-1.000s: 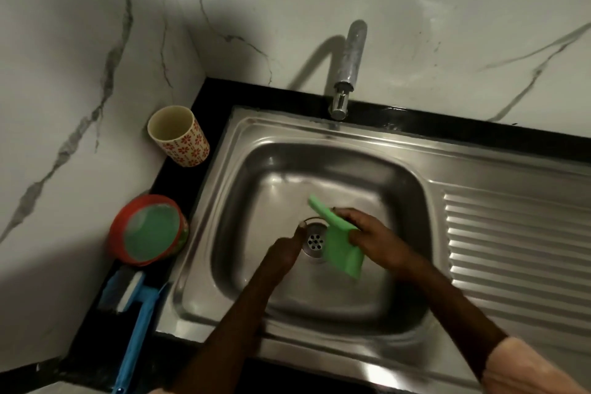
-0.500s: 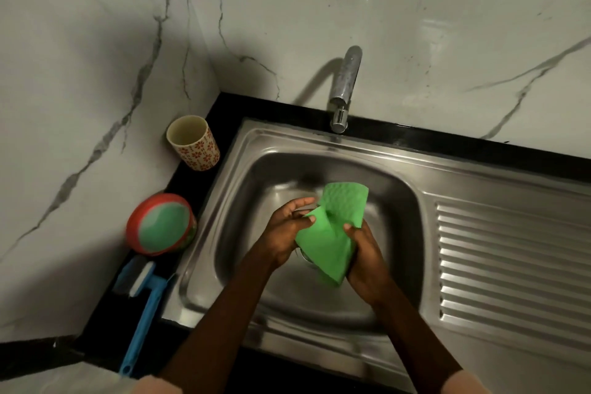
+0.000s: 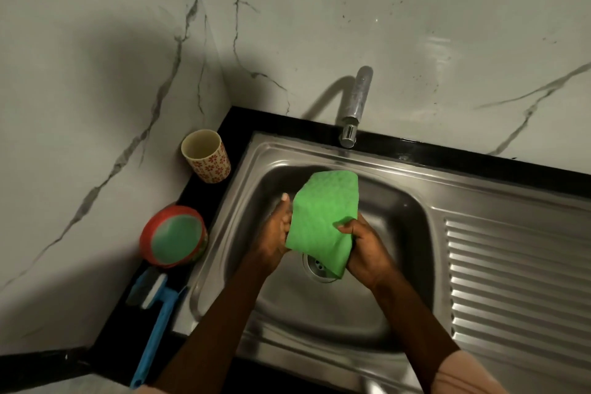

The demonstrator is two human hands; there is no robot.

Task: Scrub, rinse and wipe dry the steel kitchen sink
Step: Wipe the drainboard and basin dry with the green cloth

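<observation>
Head view, looking down into a corner of marble-patterned wall. Steel sink (image 3: 412,221) set in a black bench (image 3: 204,201), basin to the left, ribbed drainboard (image 3: 518,278) to the right. Drain (image 3: 316,265) at the basin's middle, partly hidden behind a green cloth (image 3: 323,221). Cloth held up above the basin between both hands, spread roughly flat, its upper edge rising toward the tap (image 3: 356,105), its lower corner hanging over the drain. Left hand (image 3: 275,233) at the cloth's left edge, fingers reaching behind the fabric, thumb pointing up beside it; how tightly that grip closes is hidden by the cloth, cannot tell. Right hand (image 3: 367,249) at the cloth's right edge, grip pinching the fabric with thumb in front and fingers curled behind. Tap mounted on the back wall, spout over the sink's rear rim.

On the bench left of the sink: patterned cup (image 3: 206,155) upright in the corner, red round container (image 3: 174,235) with greenish top nearer, blue-handled brush (image 3: 156,323) nearest, lying along the sink's edge.
</observation>
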